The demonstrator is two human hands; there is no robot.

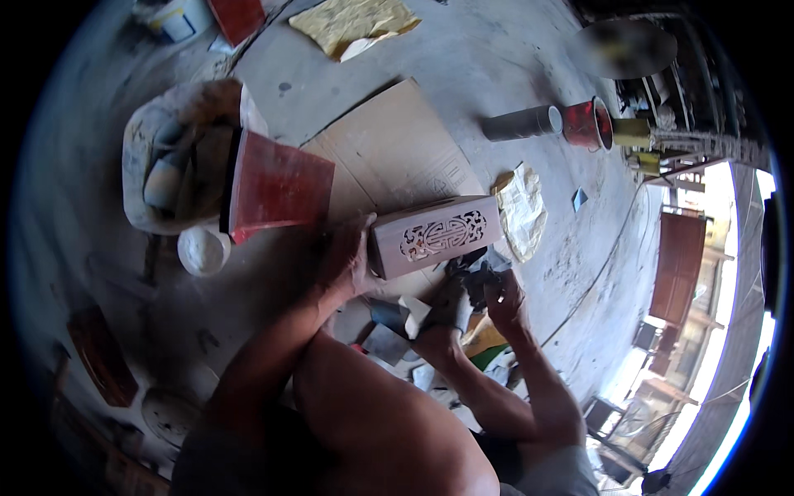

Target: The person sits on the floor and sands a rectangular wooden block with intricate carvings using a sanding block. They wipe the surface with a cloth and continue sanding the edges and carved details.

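A pale wooden box [434,236] with a cut-out scroll pattern on its front is tilted up over a sheet of cardboard [389,149]. My left hand [356,256] grips its left end, the fingers partly hidden along the side. Just below the box's right end, my right hand [502,296] is closed, fingers curled around something dark and greyish. Shadow keeps me from telling what that piece is. Beside the right hand is a foot in grey footwear [452,306], below the box.
A red tapered planter [281,186] leans by a dirty white tub [141,182] at left, with a white cup [203,251] beneath. Crumpled paper [519,211], a grey tube [521,124] and a red pot [587,124] lie to the right. Scraps [389,343] litter the floor near my legs.
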